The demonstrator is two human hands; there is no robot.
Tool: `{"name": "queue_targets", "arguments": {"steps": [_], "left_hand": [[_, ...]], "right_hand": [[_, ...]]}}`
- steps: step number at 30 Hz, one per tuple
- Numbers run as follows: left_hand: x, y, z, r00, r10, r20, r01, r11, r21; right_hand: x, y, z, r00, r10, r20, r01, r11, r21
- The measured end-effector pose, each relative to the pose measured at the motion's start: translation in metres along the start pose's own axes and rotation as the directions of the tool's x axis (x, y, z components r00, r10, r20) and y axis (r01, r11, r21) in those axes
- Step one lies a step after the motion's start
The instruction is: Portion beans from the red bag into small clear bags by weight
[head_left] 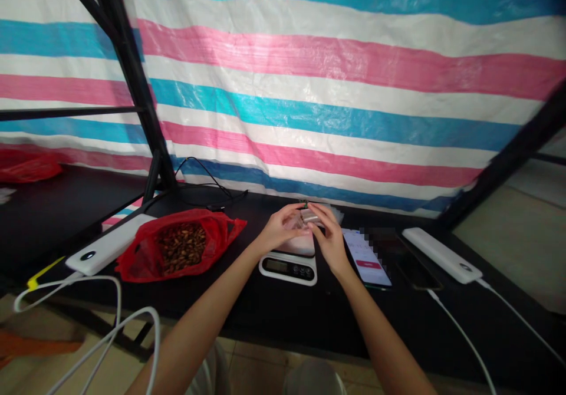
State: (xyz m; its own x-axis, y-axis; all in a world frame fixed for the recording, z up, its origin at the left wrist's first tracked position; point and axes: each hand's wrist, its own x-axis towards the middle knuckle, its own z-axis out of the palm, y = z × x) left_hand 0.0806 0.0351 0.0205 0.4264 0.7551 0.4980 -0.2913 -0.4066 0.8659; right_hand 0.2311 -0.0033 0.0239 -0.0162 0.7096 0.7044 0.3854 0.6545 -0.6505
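Just above a white digital scale (289, 268), my left hand (279, 229) and my right hand (329, 237) come together around a small clear plastic bag (312, 215). The fingers of both hands are curled in on it, thumbs toward each other. What the bag contains, if anything, I cannot make out. The scale has a small display and several buttons at its front; my hands partly cover its weighing plate. More clear plastic (336, 213) lies behind my right hand. To the left, an opened red bag (141, 253) holds many brown, seed-like pieces (181, 247).
Right of the scale lie a phone with a lit screen (367, 259), a dark phone (418, 268) on a white cable, and a white power bank (442, 254). Another white power bank (108, 244) sits left, its cable looping forward. Striped sheeting (309, 106) hangs behind the black table (274, 318).
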Motion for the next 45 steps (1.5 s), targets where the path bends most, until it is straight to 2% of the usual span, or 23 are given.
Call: {"name": "queue_targets", "arguments": {"steps": [5,9,16,19,23,25,27,30,33,35,37,40,43,45], "left_hand": [[0.0,0.005,-0.002,0.999,-0.043,0.004,0.043,0.998,-0.038],[0.0,0.01,-0.004,1.0,-0.016,0.007,0.016,1.0,-0.006],[-0.001,0.017,-0.008,0.998,0.041,-0.038,-0.037,0.994,0.1],[0.0,0.02,-0.012,0.988,0.108,-0.112,-0.083,0.975,0.205],[0.0,0.026,-0.022,0.933,0.232,-0.276,-0.126,0.927,0.353],[0.0,0.029,-0.026,0.919,0.267,-0.291,-0.117,0.887,0.446],[-0.001,0.029,-0.029,0.939,0.255,-0.231,-0.101,0.845,0.525],[-0.002,0.02,-0.025,0.982,0.181,-0.055,-0.118,0.812,0.572],[-0.004,0.01,-0.016,0.985,0.148,0.086,-0.17,0.8,0.576],[-0.006,0.01,-0.012,0.982,0.167,0.089,-0.187,0.784,0.592],[-0.01,0.019,-0.014,0.979,0.201,0.021,-0.169,0.757,0.632],[-0.03,0.048,-0.032,0.952,0.269,-0.146,-0.089,0.7,0.709],[-0.071,0.09,-0.062,0.915,0.322,-0.245,-0.002,0.609,0.793],[-0.106,0.115,-0.081,0.882,0.344,-0.322,0.079,0.565,0.821]], "right_hand": [[-0.002,-0.004,0.004,0.997,-0.002,-0.081,0.009,0.997,0.08],[-0.003,-0.009,0.003,0.997,-0.014,-0.072,0.013,1.0,-0.008],[-0.001,-0.01,0.001,0.979,0.034,-0.199,-0.031,0.999,0.02],[-0.001,-0.007,0.0,0.965,0.078,-0.249,-0.064,0.996,0.065],[0.001,-0.002,-0.004,0.949,0.131,-0.286,-0.1,0.987,0.123],[0.001,0.0,-0.006,0.946,0.141,-0.293,-0.102,0.984,0.144],[0.002,0.002,-0.007,0.946,0.143,-0.291,-0.101,0.983,0.155],[0.003,0.003,-0.008,0.945,0.146,-0.293,-0.101,0.982,0.162],[0.004,0.005,-0.01,0.944,0.157,-0.29,-0.111,0.98,0.167],[0.004,0.007,-0.013,0.945,0.177,-0.277,-0.135,0.977,0.164],[0.002,0.009,-0.014,0.941,0.209,-0.267,-0.167,0.971,0.172],[-0.002,0.01,-0.011,0.927,0.25,-0.281,-0.19,0.956,0.223],[-0.009,0.001,0.004,0.94,0.204,-0.275,-0.149,0.967,0.208],[-0.013,-0.012,0.023,0.971,0.142,-0.19,-0.119,0.985,0.127]]}}
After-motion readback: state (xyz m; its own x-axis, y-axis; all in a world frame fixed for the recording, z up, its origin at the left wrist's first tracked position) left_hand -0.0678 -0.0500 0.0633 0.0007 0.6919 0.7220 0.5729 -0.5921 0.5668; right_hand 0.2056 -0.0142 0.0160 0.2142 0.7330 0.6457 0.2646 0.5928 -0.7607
